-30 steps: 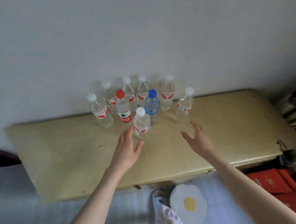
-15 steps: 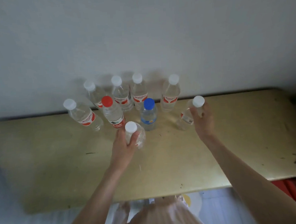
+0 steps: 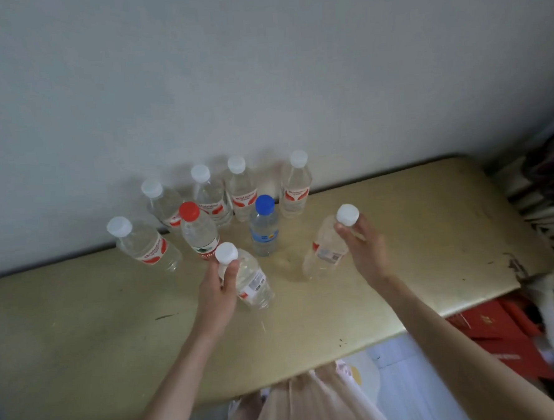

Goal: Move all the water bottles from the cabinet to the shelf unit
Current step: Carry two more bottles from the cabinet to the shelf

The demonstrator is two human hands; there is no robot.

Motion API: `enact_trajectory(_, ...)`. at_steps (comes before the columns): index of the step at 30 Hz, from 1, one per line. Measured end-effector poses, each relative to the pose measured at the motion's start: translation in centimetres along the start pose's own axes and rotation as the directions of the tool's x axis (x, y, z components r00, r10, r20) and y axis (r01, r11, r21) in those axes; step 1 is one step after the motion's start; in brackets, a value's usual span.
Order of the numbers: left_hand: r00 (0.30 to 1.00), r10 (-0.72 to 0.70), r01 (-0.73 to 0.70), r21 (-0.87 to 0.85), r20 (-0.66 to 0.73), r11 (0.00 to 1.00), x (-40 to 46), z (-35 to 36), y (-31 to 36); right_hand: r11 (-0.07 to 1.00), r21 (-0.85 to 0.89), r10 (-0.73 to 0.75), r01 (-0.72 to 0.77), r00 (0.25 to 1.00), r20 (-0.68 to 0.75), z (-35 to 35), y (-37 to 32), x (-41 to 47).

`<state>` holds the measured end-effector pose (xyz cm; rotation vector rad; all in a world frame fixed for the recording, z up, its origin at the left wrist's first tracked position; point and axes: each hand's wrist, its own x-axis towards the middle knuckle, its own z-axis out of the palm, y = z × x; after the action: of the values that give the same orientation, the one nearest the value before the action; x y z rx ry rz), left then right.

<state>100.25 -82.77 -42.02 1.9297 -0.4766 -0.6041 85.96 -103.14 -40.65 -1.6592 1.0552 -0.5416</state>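
Several clear water bottles stand on the yellow cabinet top [image 3: 417,250] near the wall. My left hand [image 3: 217,289] grips the neck of a white-capped bottle [image 3: 252,281] at the front of the group. My right hand [image 3: 365,246] holds another white-capped bottle [image 3: 325,249] by its neck, at the group's right side. Behind them stand a blue-capped bottle [image 3: 264,230], a red-capped bottle [image 3: 199,232] and several white-capped ones with red labels, such as the leftmost bottle [image 3: 144,244] and one by the wall [image 3: 295,186].
A grey wall [image 3: 261,81] rises right behind the bottles. Red boxes [image 3: 490,326] lie on the floor at the right below the cabinet's edge, with stacked items [image 3: 547,199] beyond the right end. Pale clothing [image 3: 300,403] shows at the bottom.
Both hands reached forward from open above the cabinet top and closed on the necks of two bottles. The view has shifted closer to the bottles.
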Motion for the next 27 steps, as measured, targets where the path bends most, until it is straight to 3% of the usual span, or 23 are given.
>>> enact_trajectory(5, 0.984, 0.08, -0.064, -0.102, 0.158, 0.993, -1.4, -1.0, 1.7, 0.999, 0.037, 0.003, 0.002, 0.991, -0.132, -0.7, -0.7, -7.2)
enact_trajectory(9, 0.929, 0.173, -0.111, -0.199, 0.328, 0.974, -2.9, -0.8, 2.5, 0.993, 0.121, 0.051, -0.017, 0.958, -0.282, -1.1, -0.7, -14.4)
enact_trajectory(15, 0.812, 0.238, -0.101, -0.275, 0.533, 0.956, -8.3, 1.1, 4.8, 0.933, 0.358, 0.221, -0.025, 0.825, -0.52, -4.1, 0.2, -24.9)
enact_trajectory(21, 0.623, 0.342, -0.166, -0.308, 0.703, 0.937, -16.7, 6.5, 6.2, 0.935, 0.355, 0.276, -0.01, 0.649, -0.709, -7.1, 2.0, -36.5)
enact_trajectory(27, 0.277, 0.421, -0.362, -0.312, 0.864, 0.879, -29.2, 11.9, 5.8, 0.908, 0.416, 0.368, 0.05, 0.379, -0.849, -9.6, 4.3, -51.5)
